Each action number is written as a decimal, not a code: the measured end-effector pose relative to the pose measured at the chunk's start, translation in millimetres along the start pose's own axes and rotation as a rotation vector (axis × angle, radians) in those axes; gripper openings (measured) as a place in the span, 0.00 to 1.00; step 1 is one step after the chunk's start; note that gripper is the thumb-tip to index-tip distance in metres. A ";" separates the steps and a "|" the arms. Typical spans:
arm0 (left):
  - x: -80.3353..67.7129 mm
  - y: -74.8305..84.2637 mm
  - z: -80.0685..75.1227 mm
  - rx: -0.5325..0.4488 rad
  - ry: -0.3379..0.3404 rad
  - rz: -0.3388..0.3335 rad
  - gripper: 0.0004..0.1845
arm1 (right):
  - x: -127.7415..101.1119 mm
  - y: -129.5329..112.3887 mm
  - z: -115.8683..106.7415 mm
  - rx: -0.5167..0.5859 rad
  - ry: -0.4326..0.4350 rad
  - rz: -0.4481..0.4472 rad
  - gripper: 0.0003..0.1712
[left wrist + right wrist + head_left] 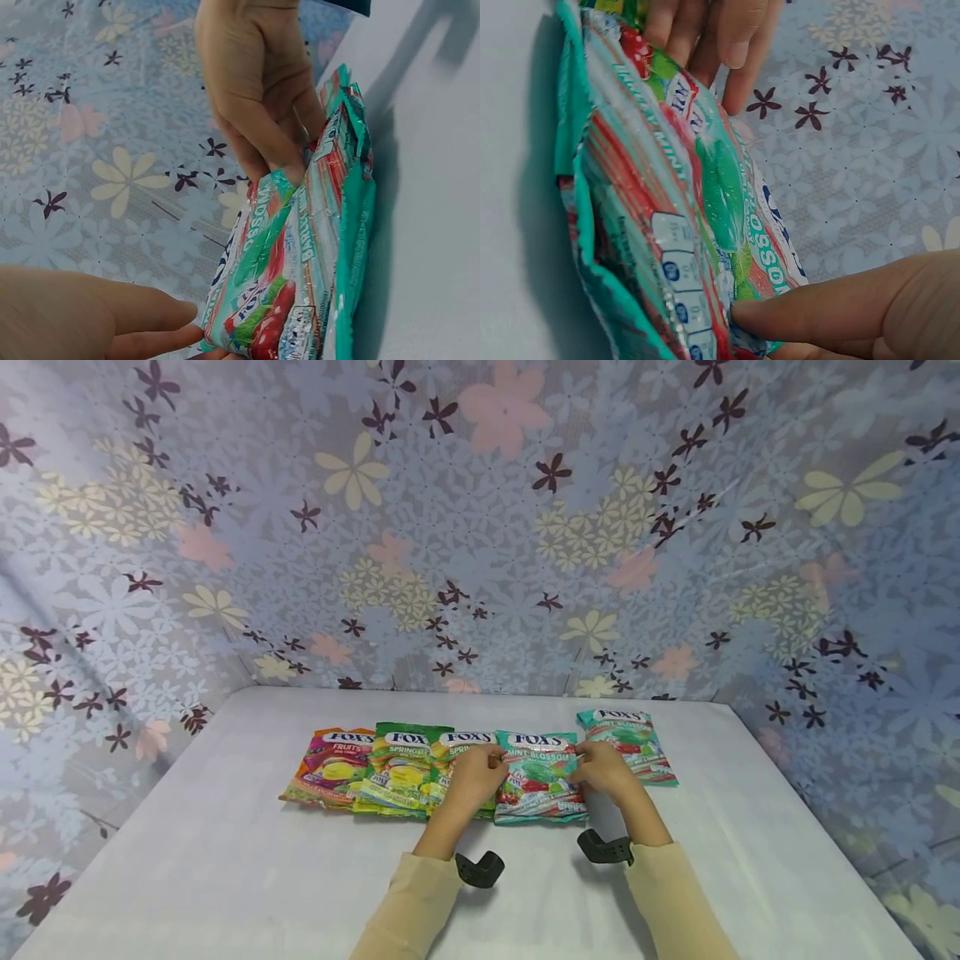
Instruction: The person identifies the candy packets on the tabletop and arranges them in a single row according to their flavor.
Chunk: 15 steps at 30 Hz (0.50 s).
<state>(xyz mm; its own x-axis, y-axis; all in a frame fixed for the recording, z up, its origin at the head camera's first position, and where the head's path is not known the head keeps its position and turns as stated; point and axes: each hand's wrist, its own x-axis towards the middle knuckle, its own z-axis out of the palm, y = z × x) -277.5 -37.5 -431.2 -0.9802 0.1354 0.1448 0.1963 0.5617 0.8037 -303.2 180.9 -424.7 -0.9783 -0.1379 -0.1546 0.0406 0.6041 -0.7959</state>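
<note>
A teal Fox's Mint Blossom candy bag sits between both hands, its printed face up. At its right edge my right hand pinches it; in the right wrist view the thumb presses on top. On the other side, my left hand touches the left edge with extended fingers, its thumb off the bag in the left wrist view. That hand partly covers a green-and-yellow Springtime-type Fox's bag alongside.
Another green-and-yellow bag and an orange-purple Fruits bag overlap in a row to the left. A second Mint Blossom bag lies behind the right hand. All rest on a white table before a floral cloth backdrop.
</note>
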 end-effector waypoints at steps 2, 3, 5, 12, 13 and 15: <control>-0.7 0.8 0.7 0.011 0.001 0.014 0.15 | 0.2 -0.8 0.8 -0.038 0.013 0.005 0.35; -0.9 0.9 1.2 0.012 0.000 0.024 0.15 | 0.2 -1.2 1.1 -0.055 0.020 0.011 0.35; -1.3 1.7 1.6 0.011 -0.002 0.036 0.15 | 0.9 -1.6 1.5 -0.093 0.030 0.017 0.34; -2.3 5.3 1.0 0.028 0.002 0.021 0.13 | -0.1 -3.2 2.2 -0.175 0.071 0.018 0.30; -2.6 5.6 1.0 0.032 0.003 0.021 0.13 | -0.7 -3.8 1.9 -0.178 0.080 0.018 0.29; -3.0 6.0 1.0 0.033 0.002 0.028 0.13 | -1.8 -3.7 0.8 -0.177 0.093 0.023 0.28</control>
<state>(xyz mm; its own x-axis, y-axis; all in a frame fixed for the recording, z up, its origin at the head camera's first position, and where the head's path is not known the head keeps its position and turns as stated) -273.3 -33.7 -427.4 -0.9744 0.1495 0.1682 0.2242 0.5840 0.7802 -301.4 178.3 -421.9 -0.9925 -0.0544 -0.1099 0.0346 0.7358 -0.6764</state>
